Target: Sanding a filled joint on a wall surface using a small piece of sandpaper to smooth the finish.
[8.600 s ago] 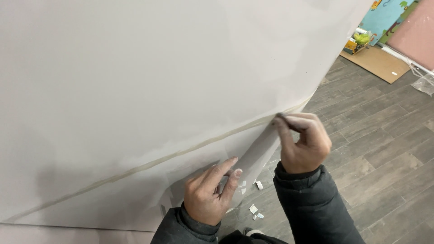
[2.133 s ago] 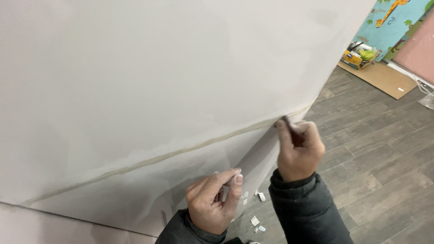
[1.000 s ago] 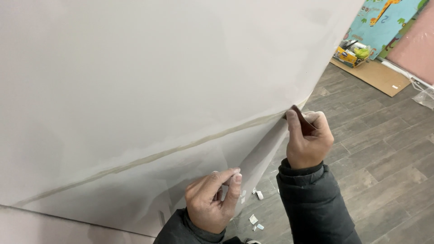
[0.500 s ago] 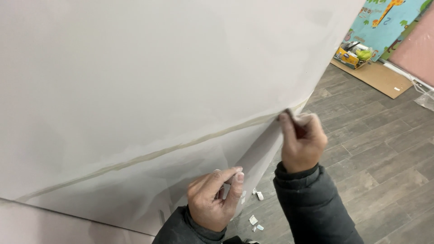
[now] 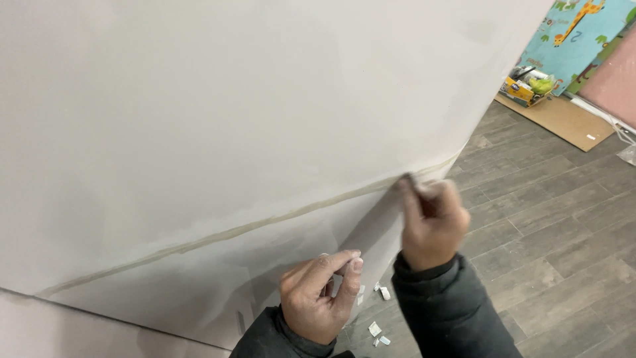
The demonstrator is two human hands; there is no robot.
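a large pale wall panel [image 5: 218, 113] fills the left and middle of the view, leaning away toward the upper right. a thin, slightly raised seam line [image 5: 252, 227] crosses it, its long axis running from the lower left edge of the picture upward to the right, where it ends at the panel's outer edge. below the seam, near the bottom centre, the left hand [image 5: 318, 298] rests against the lower part of the panel with fingers loosely curled and the thumb stretched along the surface; whether it pinches anything is hard to tell. further right and higher, the right hand [image 5: 434, 222] is clenched in a fist at the far right end of the seam, right at the panel's edge, its fingertips pressed to the line and gripping something small and dark, too blurred to name. so the seam lies up and to the left of the right hand, which touches its end, while the left hand sits apart below it. both wrists wear dark jacket sleeves [image 5: 457, 311]. small white scraps [image 5: 379, 311] lie on the grey wood-plank floor [image 5: 550, 252] between the arms. at far right, a sheet of brown cardboard [image 5: 563, 119], a small box of bits [image 5: 527, 85] and a colourful play mat [image 5: 583, 33] stand well apart.
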